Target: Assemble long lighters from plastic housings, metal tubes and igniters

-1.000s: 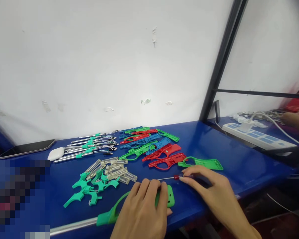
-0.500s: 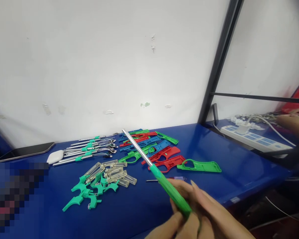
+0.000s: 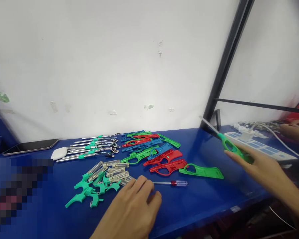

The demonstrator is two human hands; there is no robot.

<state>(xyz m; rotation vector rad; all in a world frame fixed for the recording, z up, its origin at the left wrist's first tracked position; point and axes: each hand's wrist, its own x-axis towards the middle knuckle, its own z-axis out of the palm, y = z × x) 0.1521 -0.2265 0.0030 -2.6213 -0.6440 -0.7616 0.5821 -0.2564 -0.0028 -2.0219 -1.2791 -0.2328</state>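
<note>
My right hand grips a green long-necked lighter by its handle, off to the right. Its metal tube slants up and left and is blurred. Low over the table, my left hand is loosely bent with the thumb apart, and nothing shows in it. A screwdriver with a clear and red handle lies just beyond its fingers. Clear plastic tanks and teal triggers are heaped to its left. Red, blue and green lighter shells lie behind, with one green shell at the right.
Metal tubes with wires lie in a row at the back left, near a white case and a phone. A black frame post and a power strip stand at the right. Another person's hand shows at the far right.
My hands have parted. The right hand has carried the green lighter away to the right, and the left hand has moved left, now free of it. The view has shifted slightly.
</note>
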